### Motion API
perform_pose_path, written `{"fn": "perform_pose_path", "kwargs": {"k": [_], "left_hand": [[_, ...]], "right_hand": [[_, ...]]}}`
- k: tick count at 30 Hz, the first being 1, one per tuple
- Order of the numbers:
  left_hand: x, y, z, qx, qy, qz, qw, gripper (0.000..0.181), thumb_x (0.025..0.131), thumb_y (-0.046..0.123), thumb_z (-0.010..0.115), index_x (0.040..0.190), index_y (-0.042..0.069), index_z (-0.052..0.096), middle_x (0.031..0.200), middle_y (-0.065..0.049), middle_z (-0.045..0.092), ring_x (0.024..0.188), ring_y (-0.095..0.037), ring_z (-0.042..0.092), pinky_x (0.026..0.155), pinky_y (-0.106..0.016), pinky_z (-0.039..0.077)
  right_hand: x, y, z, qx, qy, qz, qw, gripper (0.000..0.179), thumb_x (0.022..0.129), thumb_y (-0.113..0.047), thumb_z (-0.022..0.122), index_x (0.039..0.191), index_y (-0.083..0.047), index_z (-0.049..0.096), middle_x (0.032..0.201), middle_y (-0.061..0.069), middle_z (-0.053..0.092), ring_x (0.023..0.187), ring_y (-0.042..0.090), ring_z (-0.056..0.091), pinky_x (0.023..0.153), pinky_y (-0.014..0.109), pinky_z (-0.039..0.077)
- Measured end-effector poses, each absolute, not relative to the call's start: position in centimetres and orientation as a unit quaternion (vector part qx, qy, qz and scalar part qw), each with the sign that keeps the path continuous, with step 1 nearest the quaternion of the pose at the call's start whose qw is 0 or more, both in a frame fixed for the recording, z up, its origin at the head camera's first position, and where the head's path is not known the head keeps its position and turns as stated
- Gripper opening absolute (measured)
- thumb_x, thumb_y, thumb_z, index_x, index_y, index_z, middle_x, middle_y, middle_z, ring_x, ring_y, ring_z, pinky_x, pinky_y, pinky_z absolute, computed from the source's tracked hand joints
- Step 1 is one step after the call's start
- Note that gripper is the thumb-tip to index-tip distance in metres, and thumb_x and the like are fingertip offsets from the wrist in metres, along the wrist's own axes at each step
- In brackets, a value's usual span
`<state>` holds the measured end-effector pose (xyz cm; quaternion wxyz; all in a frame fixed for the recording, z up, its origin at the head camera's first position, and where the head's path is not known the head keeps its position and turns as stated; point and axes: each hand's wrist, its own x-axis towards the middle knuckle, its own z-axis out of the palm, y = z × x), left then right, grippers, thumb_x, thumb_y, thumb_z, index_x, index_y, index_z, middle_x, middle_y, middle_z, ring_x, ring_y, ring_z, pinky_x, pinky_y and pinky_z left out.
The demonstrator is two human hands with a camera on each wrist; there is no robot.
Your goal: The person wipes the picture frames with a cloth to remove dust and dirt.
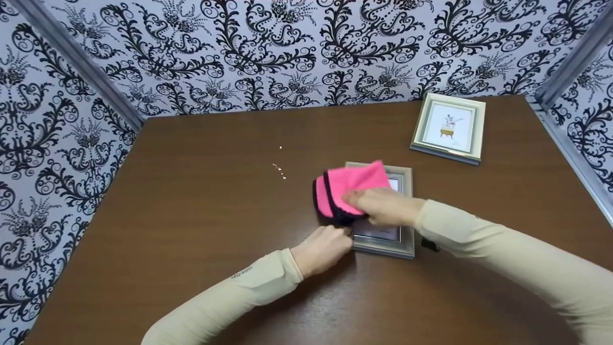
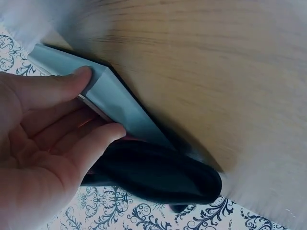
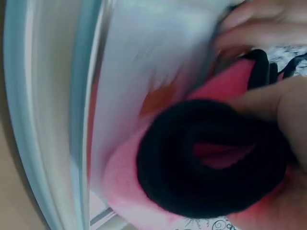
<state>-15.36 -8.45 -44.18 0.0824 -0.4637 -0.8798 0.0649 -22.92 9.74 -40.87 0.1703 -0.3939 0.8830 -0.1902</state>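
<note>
A pale silver picture frame (image 1: 407,239) lies on the brown table in front of me. My left hand (image 1: 323,250) holds its near left corner; the left wrist view shows the thumb on the frame's side (image 2: 127,110) and the other fingers curled at its edge. In my right hand (image 1: 390,206) is a folded pink cloth (image 1: 357,182) with black trim, gripped over the frame's picture side. The right wrist view has the cloth (image 3: 127,175) bunched into a roll against the glass (image 3: 129,52). An orange-brown printed shape (image 3: 158,98) shows beneath the glass, and the cloth hides part of the picture.
A second picture frame (image 1: 479,124), light gold with a small plant print, lies at the table's back right. Small white bits (image 1: 279,168) are scattered left of the cloth. Black-and-white patterned walls (image 1: 268,52) border the table (image 1: 201,201) at the back and sides.
</note>
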Motion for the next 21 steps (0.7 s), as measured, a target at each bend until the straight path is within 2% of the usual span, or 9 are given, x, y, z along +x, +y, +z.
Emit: {"fn": "perform_pose_path", "kwargs": {"k": [1, 2, 4, 7, 9, 12, 16, 18, 21], "left_hand": [[-15.3, -8.5, -44.1, -0.462, -0.881, 0.067, 0.078, 0.008, 0.075, 0.007, 0.075, 0.080, 0.013, 0.071, 0.085, 0.001, 0.064, 0.066, -0.018, 0.064, 0.049, -0.027, 0.052], [-15.3, -8.6, -44.1, -0.461, -0.881, 0.069, 0.077, 0.009, 0.074, 0.008, 0.076, 0.081, 0.013, 0.071, 0.085, 0.001, 0.064, 0.067, -0.018, 0.064, 0.050, -0.027, 0.053], [-15.3, -8.7, -44.2, -0.460, -0.881, 0.075, 0.078, 0.011, 0.074, 0.008, 0.076, 0.083, 0.012, 0.071, 0.085, 0.001, 0.064, 0.069, -0.017, 0.064, 0.051, -0.027, 0.053], [-15.3, -8.6, -44.2, -0.460, -0.880, 0.083, 0.085, 0.013, 0.073, 0.007, 0.076, 0.084, 0.011, 0.070, 0.085, 0.001, 0.064, 0.071, -0.016, 0.064, 0.053, -0.025, 0.053], [-15.3, -8.5, -44.2, -0.456, -0.881, 0.082, 0.090, 0.013, 0.074, 0.006, 0.074, 0.084, 0.011, 0.069, 0.085, 0.000, 0.063, 0.073, -0.016, 0.063, 0.053, -0.025, 0.053], [-15.2, -8.4, -44.3, -0.449, -0.886, 0.071, 0.094, 0.016, 0.075, 0.003, 0.072, 0.089, 0.009, 0.067, 0.090, -0.002, 0.060, 0.080, -0.017, 0.060, 0.056, -0.024, 0.054], [-15.0, -8.1, -44.6, -0.431, -0.896, 0.058, 0.094, 0.021, 0.080, -0.001, 0.066, 0.098, 0.008, 0.061, 0.097, -0.004, 0.054, 0.089, -0.019, 0.055, 0.056, -0.023, 0.054], [-14.9, -7.9, -44.7, -0.423, -0.900, 0.053, 0.091, 0.022, 0.081, -0.001, 0.064, 0.101, 0.008, 0.060, 0.100, -0.005, 0.053, 0.092, -0.019, 0.053, 0.054, -0.023, 0.054], [-14.9, -7.6, -44.6, -0.412, -0.906, 0.043, 0.082, 0.021, 0.083, -0.001, 0.063, 0.102, 0.009, 0.061, 0.101, -0.005, 0.053, 0.093, -0.019, 0.053, 0.054, -0.024, 0.054]], "right_hand": [[-22.8, 9.9, -40.7, -0.407, 0.875, -0.197, 0.170, 0.021, 0.095, -0.004, 0.052, 0.112, -0.001, 0.065, 0.086, 0.010, 0.065, 0.069, 0.019, 0.055, 0.070, 0.035, 0.049], [-22.8, 10.0, -40.7, -0.441, 0.865, -0.182, 0.155, 0.030, 0.089, 0.004, 0.056, 0.118, 0.001, 0.063, 0.092, 0.011, 0.067, 0.070, 0.019, 0.056, 0.068, 0.036, 0.049], [-23.0, 10.1, -40.7, -0.490, 0.851, -0.151, 0.117, 0.055, 0.076, 0.014, 0.060, 0.130, 0.003, 0.056, 0.110, 0.013, 0.066, 0.081, 0.022, 0.060, 0.074, 0.038, 0.051], [-23.6, 9.8, -40.9, -0.498, 0.856, -0.113, 0.086, 0.056, 0.077, 0.014, 0.061, 0.131, 0.002, 0.056, 0.123, 0.018, 0.061, 0.103, 0.031, 0.062, 0.090, 0.044, 0.048], [-24.1, 9.4, -41.0, -0.483, 0.869, -0.079, 0.076, 0.056, 0.080, 0.013, 0.061, 0.135, 0.003, 0.052, 0.133, 0.022, 0.054, 0.119, 0.036, 0.054, 0.100, 0.047, 0.042], [-25.4, 8.5, -40.9, -0.433, 0.896, -0.026, 0.096, 0.059, 0.087, 0.012, 0.054, 0.143, 0.003, 0.040, 0.145, 0.026, 0.037, 0.134, 0.039, 0.034, 0.109, 0.051, 0.027], [-28.3, 7.7, -40.8, -0.377, 0.919, -0.009, 0.115, 0.056, 0.090, 0.010, 0.050, 0.144, 0.001, 0.038, 0.147, 0.025, 0.033, 0.136, 0.040, 0.031, 0.110, 0.052, 0.024], [-29.8, 7.5, -40.8, -0.371, 0.923, -0.012, 0.105, 0.050, 0.090, 0.009, 0.050, 0.139, -0.001, 0.048, 0.141, 0.025, 0.044, 0.131, 0.039, 0.040, 0.107, 0.050, 0.031], [-31.5, 7.2, -40.8, -0.379, 0.921, -0.021, 0.089, 0.034, 0.089, 0.003, 0.057, 0.122, -0.002, 0.061, 0.120, 0.022, 0.059, 0.114, 0.037, 0.054, 0.097, 0.048, 0.043]]}}
